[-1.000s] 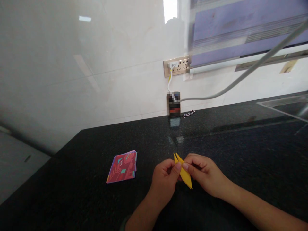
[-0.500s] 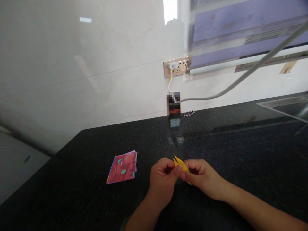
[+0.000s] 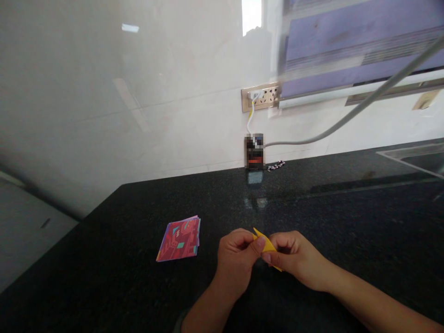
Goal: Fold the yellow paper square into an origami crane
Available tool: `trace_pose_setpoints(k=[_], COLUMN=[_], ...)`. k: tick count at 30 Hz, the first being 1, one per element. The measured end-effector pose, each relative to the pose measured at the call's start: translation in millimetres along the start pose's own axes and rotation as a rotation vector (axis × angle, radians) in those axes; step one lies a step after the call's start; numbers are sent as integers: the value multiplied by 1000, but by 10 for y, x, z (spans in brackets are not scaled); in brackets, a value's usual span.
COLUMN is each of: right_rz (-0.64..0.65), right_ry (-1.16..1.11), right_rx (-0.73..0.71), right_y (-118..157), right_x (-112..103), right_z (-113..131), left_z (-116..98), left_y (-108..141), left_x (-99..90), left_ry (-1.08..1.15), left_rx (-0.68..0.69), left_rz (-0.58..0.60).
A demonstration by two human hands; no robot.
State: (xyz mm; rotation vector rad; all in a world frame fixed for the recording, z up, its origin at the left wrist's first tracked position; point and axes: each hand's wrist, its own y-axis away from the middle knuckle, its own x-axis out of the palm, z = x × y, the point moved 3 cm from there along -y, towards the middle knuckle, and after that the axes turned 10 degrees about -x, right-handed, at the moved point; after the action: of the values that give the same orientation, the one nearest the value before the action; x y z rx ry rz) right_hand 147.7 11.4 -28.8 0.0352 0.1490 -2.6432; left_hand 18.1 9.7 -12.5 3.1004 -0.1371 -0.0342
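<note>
Yellow paper [image 3: 269,245] slants lengthwise, apparently pointing forward-left.

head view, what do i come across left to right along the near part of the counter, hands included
stack of reddish patterned sheets → left hand → yellow folded paper, held between the hands → right hand

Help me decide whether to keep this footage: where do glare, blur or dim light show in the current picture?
Head view: pale reflections on the wall, glints on the dark counter; head view: the small dark object near the wall is pixelated; head view: the yellow paper in the left hand and right hand looks slightly soft; head view: the lower left is dim.
</note>
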Motion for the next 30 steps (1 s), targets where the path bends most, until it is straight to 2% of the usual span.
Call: trace_pose_setpoints(k=[6,11,16,23,30], right_rz=[35,0,19,45,108], right_ry=[-3,-12,25,86,82], right_rx=[9,28,9,-13,53], right_y=[14,-1,-2,8,31], right_x=[-4,-27,6,13,23], right_z=[-10,-11,8,-9,12], left_z=[7,62,59,25,19], left_y=[2,-8,3,1,3], left_x=[-6,16,74,64,33], left_ry=[42,208,267,233,144], left_rx=[-19,-125,-163,-158,-162], left_rz=[7,-1,95,42,38])
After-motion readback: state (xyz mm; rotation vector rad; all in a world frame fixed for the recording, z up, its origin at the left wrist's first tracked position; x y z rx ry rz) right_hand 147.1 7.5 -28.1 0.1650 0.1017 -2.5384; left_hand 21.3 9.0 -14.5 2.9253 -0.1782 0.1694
